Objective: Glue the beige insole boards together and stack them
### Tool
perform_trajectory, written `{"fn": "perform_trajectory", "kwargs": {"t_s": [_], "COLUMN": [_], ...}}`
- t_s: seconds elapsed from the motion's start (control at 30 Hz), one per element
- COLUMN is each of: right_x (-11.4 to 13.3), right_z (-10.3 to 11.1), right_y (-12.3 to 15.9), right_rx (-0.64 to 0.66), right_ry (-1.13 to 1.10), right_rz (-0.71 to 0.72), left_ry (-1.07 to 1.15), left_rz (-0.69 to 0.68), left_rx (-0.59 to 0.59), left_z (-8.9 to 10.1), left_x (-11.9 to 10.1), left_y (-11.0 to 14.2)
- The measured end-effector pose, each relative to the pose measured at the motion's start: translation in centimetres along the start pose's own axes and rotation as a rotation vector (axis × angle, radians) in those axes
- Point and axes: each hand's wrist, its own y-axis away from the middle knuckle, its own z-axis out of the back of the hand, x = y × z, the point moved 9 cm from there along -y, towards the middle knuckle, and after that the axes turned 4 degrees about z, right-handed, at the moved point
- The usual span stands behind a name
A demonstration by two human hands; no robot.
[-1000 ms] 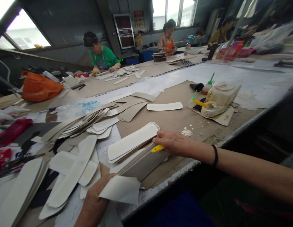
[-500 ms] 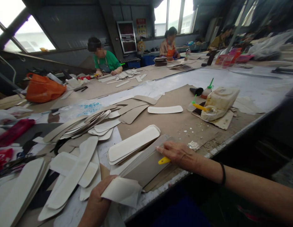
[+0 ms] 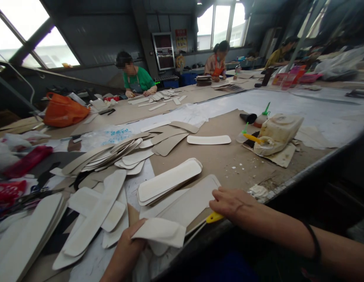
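Well, far to the left of the neat stack of long white strips with round ends point(image 3: 170, 181), a big pile of wide white strips point(image 3: 29, 239) lies on the brown-topped tabletop point(image 3: 217, 156). A bright orange soft bag point(image 3: 64, 111) sits left of the stack too, but much farther back. Nearer to the stack, on its left, is a set of crossed white strips point(image 3: 96, 213). A messy fan of thin tan and white strips point(image 3: 111, 154) spreads to the left of the stack and a bit behind it.

The left hand point(image 3: 125, 246) is in front of the stack, toward its left end. Its fingers are clamped on a curled, creamy white sheet point(image 3: 161, 231), and the thumb is on top. A person in a green top point(image 3: 142, 80) sits far behind the stack.

Just to the right of the stack, a long pale grey strip point(image 3: 190, 199) lies flat, and the curled sheet hides its near end. One lone white strip point(image 3: 209, 140) lies behind the stack. To the right of the stack, the right hand point(image 3: 233, 205) has its fingers closed around a smooth yellow handle point(image 3: 214, 217). Farther right and behind the stack is a dirty, yellowish plastic jug point(image 3: 281, 131).
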Motion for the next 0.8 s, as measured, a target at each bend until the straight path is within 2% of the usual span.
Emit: {"fn": "perform_trajectory", "kwargs": {"t_s": [0.13,0.27,0.43,0.6,0.73,0.8], "right_x": [-0.1,0.5,1.6,2.8,3.2,3.2], "right_z": [1.5,2.8,1.1,-0.9,-2.3,-2.3], "right_y": [1.3,0.2,-1.7,-2.1,-1.9,-1.7], "right_rx": [-0.009,-0.177,-0.314,-0.326,-0.211,-0.153], "right_ry": [0.062,0.277,0.316,0.293,0.238,0.187], "right_rz": [0.000,0.107,0.257,0.284,0.258,0.259], "left_ry": [0.143,0.278,0.419,0.522,0.439,0.344], "left_rz": [0.188,0.375,0.510,0.498,0.481,0.392], "left_rx": [0.017,0.001,-0.026,0.006,0.017,0.010], "left_z": [-1.0,-1.9,-2.3,-3.0,-3.0,-2.4], "left_x": [0.2,1.1,2.3,1.3,1.7,1.6], "left_y": [0.1,0.8,1.5,2.0,1.9,1.6]}}
